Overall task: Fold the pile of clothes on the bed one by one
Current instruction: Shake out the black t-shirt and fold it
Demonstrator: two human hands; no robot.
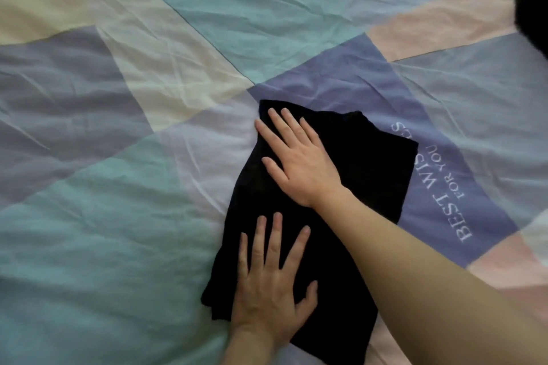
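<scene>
Dark heap cut off top right. Left hand and right hand press flat, fingers spread, on the black garment; patchwork bedspread lies open all round.

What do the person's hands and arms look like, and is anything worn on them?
Both are bare. The left hand and the right hand show no gloves, rings or watch. The right forearm is uncovered as far as the picture's edge, with no sleeve in sight. Only the wrist of the left arm shows, also bare. No markings are visible.

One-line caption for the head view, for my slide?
Both hands, left hand and right hand, press flat on a black garment lying on the patchwork bedspread.
</scene>
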